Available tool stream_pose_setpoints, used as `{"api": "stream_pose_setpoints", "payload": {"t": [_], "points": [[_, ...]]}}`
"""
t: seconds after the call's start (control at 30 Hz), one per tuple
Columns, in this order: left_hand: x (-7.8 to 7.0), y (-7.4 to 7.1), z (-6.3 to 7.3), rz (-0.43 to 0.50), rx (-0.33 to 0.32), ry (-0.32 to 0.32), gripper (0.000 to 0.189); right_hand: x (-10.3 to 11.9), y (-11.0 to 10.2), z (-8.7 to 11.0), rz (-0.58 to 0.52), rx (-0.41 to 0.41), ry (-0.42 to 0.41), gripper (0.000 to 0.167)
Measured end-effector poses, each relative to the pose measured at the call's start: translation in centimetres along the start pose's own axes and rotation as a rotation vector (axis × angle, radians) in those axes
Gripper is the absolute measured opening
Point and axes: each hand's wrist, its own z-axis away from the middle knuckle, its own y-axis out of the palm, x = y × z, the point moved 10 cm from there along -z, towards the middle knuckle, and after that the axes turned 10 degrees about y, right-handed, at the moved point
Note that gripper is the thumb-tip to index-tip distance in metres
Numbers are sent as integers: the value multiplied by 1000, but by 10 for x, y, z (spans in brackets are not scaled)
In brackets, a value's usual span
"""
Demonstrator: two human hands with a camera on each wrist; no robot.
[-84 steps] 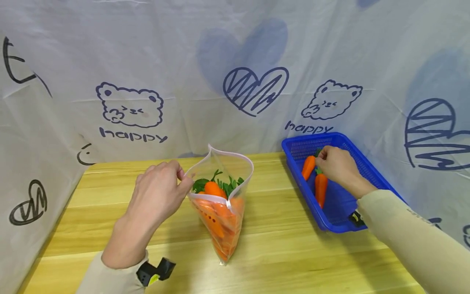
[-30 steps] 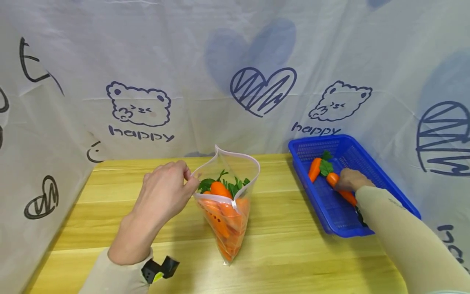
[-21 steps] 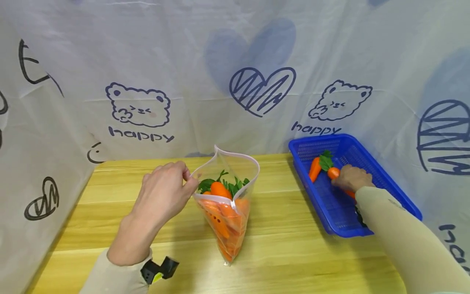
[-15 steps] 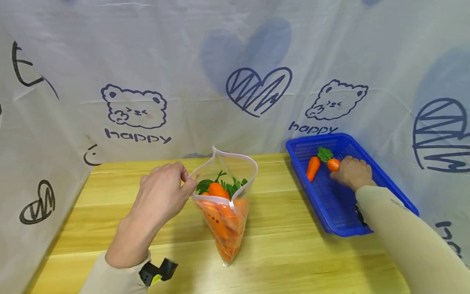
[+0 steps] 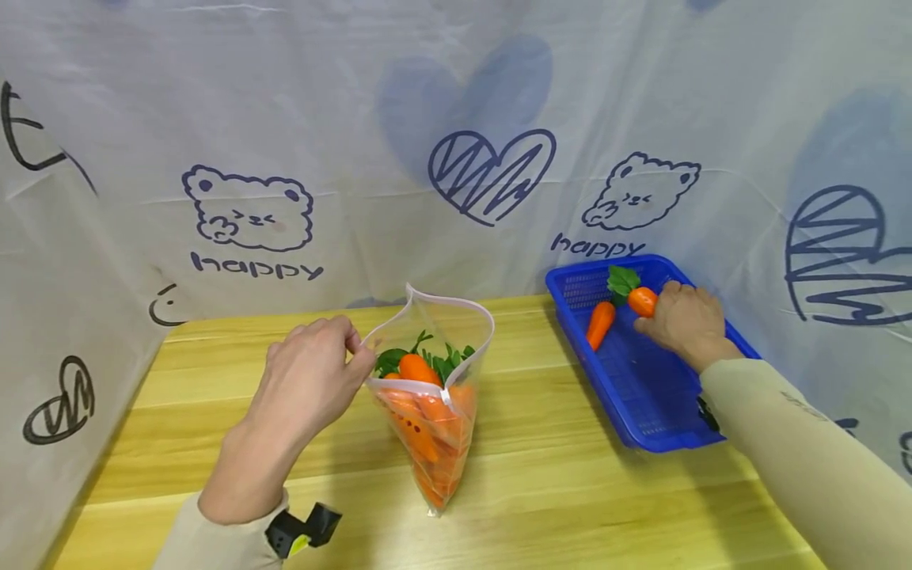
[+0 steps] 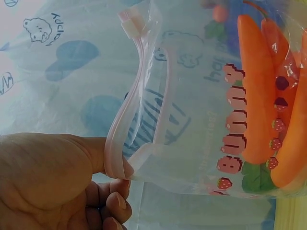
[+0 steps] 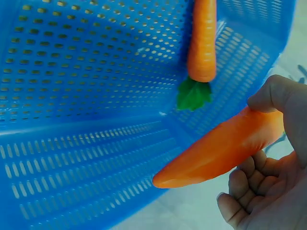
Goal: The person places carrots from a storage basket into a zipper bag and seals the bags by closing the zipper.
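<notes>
In the head view my left hand (image 5: 306, 380) pinches the left edge of a clear zip bag (image 5: 420, 385), whose mouth gapes wide. Orange carrots with green tops (image 5: 420, 368) fill the bag. The left wrist view shows thumb and finger on the pink zip strip (image 6: 113, 143). Over the blue basket (image 5: 594, 378) at the right, my right hand (image 5: 685, 321) grips a carrot (image 7: 216, 153) between thumb and fingers. Its thick end is partly covered by the thumb in the right wrist view. Another carrot (image 5: 601, 324) lies in the basket, its leafy top (image 7: 194, 94) towards the far end.
Everything stands on a light wooden table (image 5: 541, 491). A white cloth (image 5: 356, 119) with blue drawings hangs behind and to the sides. The basket's far end sits close to the cloth. A black wrist camera (image 5: 302, 529) sits on the left sleeve.
My right hand has moved from the leafy ends onto a carrot's body, then up towards the basket's far side with it. The left hand has kept its pinch on the bag.
</notes>
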Motion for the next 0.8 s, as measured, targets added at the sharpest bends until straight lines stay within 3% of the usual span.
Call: {"api": "stream_pose_setpoints", "payload": {"t": [0.5, 0.8], "points": [[1, 0, 2, 12, -2, 5, 19, 28, -45, 34, -35, -78, -48, 60], [-2, 1, 2, 14, -11, 15, 17, 65, -81, 64, -15, -109, -162, 52]]}}
